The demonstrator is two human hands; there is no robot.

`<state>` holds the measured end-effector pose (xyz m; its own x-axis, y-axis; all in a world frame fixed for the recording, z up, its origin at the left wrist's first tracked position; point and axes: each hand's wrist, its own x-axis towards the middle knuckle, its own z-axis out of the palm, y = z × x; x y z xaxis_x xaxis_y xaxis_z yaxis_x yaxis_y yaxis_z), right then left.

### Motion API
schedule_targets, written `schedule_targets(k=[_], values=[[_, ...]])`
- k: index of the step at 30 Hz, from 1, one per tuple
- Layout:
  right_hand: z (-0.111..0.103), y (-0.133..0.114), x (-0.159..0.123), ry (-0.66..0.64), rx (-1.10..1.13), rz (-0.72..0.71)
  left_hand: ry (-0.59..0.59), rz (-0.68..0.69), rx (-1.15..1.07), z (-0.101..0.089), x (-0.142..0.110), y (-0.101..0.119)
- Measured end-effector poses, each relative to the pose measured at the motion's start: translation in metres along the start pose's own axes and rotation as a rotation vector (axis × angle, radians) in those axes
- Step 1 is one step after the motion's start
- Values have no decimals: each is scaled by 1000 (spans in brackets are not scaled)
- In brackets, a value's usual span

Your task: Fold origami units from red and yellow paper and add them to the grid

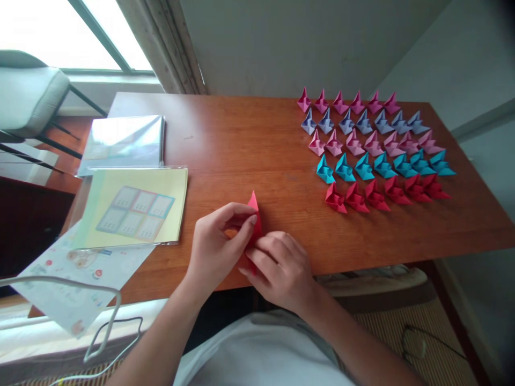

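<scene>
A narrow piece of folded red paper [256,228] points away from me at the near edge of the table. My left hand [225,236] pinches its upper part between thumb and fingers. Lower down, my right hand [279,262] is closed on the same paper, and its fingers hide much of the lower end. Off to the right stand rows of finished paper boats: red ones [376,195] nearest, then turquoise [364,167], light pink [354,143], lavender [346,123] and magenta [340,103] at the back.
Left of my hands lie a yellow pack of paper [137,209] in clear film, a shiny wrapped pack [124,139] and a printed white sheet [86,273] overhanging the wooden table [233,145]. A white cable [115,316] loops at the lower left; a chair [30,96] stands beyond.
</scene>
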<state>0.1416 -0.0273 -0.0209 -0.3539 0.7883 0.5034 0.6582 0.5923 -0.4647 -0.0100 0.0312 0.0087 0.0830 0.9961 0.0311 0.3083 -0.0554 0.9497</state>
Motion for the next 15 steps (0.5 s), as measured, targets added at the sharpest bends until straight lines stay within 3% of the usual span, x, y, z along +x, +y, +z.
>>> schedule_targets(k=[4, 8, 12, 15], values=[[-14, 7, 5, 55, 195, 68, -15, -58, -116, -4, 2, -1], [-23, 29, 15, 187, 180, 355, -119, -91, -240, -8, 5, -2], [-22, 51, 23, 146, 402, 656, -201, -64, -196, -8, 10, -7], [-22, 59, 26, 66, 442, 738, -171, 24, -1, -6, 12, -13]])
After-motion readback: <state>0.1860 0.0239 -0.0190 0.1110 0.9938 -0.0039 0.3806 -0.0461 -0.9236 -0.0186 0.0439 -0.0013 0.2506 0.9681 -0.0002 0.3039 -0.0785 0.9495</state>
